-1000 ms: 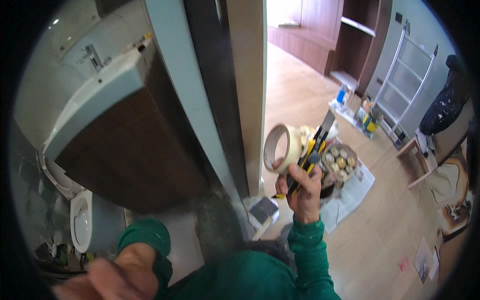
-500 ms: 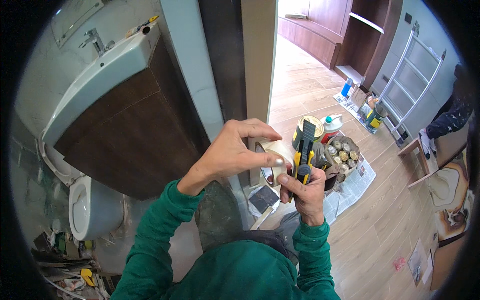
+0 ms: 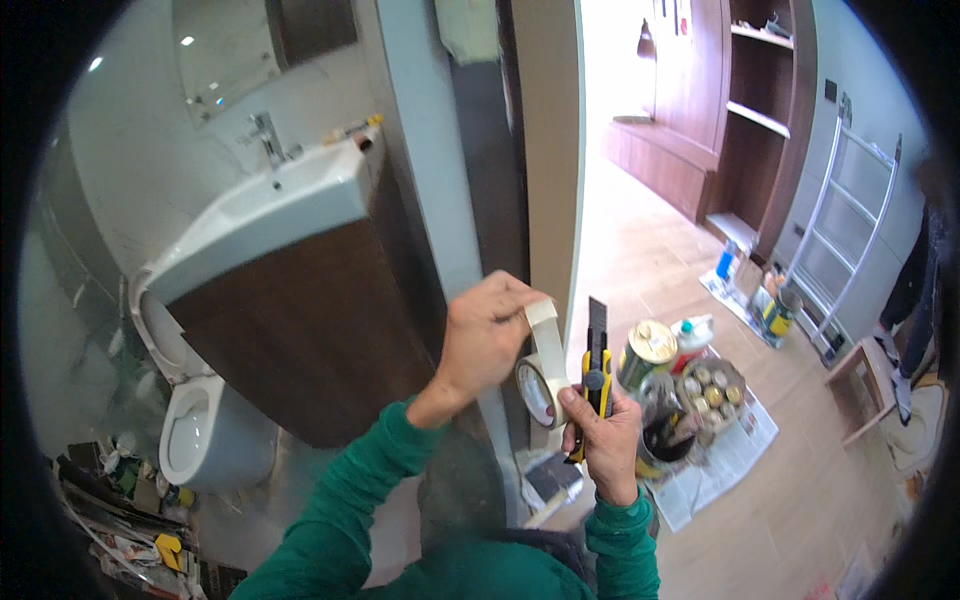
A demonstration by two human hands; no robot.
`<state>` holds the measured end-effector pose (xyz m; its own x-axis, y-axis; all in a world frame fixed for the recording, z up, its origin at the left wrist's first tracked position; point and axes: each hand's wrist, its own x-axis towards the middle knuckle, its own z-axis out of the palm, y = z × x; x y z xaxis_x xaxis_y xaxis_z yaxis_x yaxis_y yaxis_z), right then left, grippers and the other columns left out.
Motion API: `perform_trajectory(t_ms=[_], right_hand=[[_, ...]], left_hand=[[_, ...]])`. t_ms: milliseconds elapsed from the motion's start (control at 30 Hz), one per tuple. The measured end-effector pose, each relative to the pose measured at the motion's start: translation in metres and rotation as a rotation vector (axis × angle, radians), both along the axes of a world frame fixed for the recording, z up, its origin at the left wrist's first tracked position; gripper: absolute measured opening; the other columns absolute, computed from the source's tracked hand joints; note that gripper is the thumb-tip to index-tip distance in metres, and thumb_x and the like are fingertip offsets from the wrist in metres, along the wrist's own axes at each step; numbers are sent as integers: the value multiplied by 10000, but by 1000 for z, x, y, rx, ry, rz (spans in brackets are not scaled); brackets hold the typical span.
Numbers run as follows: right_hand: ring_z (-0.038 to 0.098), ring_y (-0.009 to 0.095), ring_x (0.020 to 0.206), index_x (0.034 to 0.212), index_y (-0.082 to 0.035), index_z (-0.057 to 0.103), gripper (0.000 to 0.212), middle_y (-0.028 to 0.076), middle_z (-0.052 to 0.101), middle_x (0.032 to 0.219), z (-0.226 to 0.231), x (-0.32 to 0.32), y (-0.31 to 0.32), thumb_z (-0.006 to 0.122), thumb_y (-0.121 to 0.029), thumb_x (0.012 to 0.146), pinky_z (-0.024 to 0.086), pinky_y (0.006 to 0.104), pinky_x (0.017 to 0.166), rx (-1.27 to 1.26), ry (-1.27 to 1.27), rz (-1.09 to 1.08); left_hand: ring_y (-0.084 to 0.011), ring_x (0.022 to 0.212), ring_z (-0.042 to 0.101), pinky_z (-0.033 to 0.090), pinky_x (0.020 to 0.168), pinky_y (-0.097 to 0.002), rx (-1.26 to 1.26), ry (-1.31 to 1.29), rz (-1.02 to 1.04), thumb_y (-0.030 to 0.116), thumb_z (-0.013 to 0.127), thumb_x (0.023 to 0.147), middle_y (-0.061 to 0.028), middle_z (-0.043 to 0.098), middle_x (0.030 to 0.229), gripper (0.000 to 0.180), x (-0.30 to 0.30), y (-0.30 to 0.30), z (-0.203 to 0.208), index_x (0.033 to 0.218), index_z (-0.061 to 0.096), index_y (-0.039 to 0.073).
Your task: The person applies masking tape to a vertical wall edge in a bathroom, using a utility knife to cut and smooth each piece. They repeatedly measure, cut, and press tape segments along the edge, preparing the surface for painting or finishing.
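Observation:
My left hand pinches the free end of a cream masking tape strip, which runs down to its roll. That roll is held in my right hand, together with a yellow and black utility knife. The knife stands upright with its dark blade out at the top, pointing away from me. Both hands are in front of the beige door frame; the roll's lower edge sits against my right fingers.
To the left stand a white washbasin on a dark cabinet and a toilet. At right, paint cans and a box of small tins stand on newspaper. A ladder leans behind; another person's legs show at far right.
My left hand has drawn the tape end up off the roll, so a short strip is now stretched between my hands. The view has tilted up, showing more of the far room.

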<state>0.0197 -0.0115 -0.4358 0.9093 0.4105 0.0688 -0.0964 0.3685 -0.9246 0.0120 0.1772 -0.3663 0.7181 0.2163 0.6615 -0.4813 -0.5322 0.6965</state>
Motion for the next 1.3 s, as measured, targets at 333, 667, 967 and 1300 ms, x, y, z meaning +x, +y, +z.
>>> perform_trajectory(t_ms=[333,667,967,1300], right_hand=[[539,62,500,1001,0,679,299,-9,623,699,90,17,28,853,-201,865,399,225,442,102,-303,38],[572,87,482,1125,71,624,487,74,663,725,185,48,55,875,-239,846,466,210,455,348,-487,10],[576,83,470,1113,64,634,466,83,674,733,188,46,60,872,-237,849,466,203,430,390,-449,33],[568,76,475,1074,41,636,404,58,664,724,191,41,62,863,-215,859,466,199,448,392,-470,83]], left_hand=[[-124,869,692,556,770,-259,-34,-263,123,77,785,887,-84,750,940,208,12,26,147,1065,756,-28],[-97,640,681,457,505,-220,-38,-303,209,187,736,952,-62,735,778,196,32,52,260,933,751,-7],[-103,595,669,425,484,-227,-24,-269,312,169,721,921,-63,723,752,186,38,52,273,880,752,-10],[-108,593,668,455,500,-234,-20,-289,336,172,722,911,-59,715,724,199,36,50,274,876,757,-21]])
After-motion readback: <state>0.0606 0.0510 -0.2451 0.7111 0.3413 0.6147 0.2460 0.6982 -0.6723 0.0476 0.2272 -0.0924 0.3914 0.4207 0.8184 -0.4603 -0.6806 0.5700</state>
